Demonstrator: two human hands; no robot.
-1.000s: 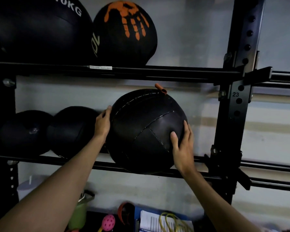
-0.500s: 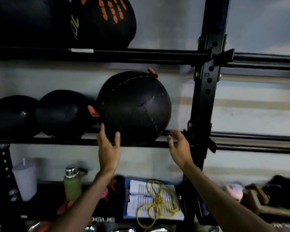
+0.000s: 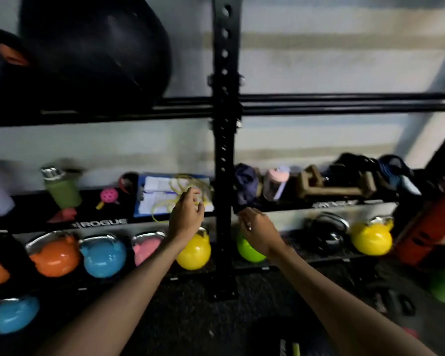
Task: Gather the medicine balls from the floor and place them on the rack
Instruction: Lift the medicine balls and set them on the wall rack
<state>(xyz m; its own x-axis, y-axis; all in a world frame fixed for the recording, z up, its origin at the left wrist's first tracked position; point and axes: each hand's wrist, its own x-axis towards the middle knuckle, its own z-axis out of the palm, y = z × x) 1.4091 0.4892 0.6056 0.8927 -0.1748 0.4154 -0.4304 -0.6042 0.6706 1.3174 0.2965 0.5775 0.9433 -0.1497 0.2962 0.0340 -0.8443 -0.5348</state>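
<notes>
A large black medicine ball (image 3: pixel 98 50) rests on the rack's rail shelf (image 3: pixel 319 104) at the upper left, beside another black ball (image 3: pixel 0 73) with an orange mark at the frame's left edge. Both of my hands hang well below that shelf and hold nothing. My left hand (image 3: pixel 186 217) is in front of the lower shelf with its fingers loosely curled and apart. My right hand (image 3: pixel 257 229) is just right of the black upright post (image 3: pixel 225 150), its fingers also relaxed. No medicine ball on the floor is in view.
A lower shelf holds a green bottle (image 3: pixel 62 188), a clipboard with yellow cord (image 3: pixel 170 194), a pink bottle (image 3: pixel 275 183) and dark bags. Below it sit several coloured kettlebells, among them yellow (image 3: pixel 194 250), blue (image 3: pixel 103 255) and orange (image 3: pixel 54 255). Dark rubber floor lies in front.
My hands let go of the big black ball, which now stays on the shelf, and dropped down. My view tilted down to the lower shelf, kettlebells and floor.
</notes>
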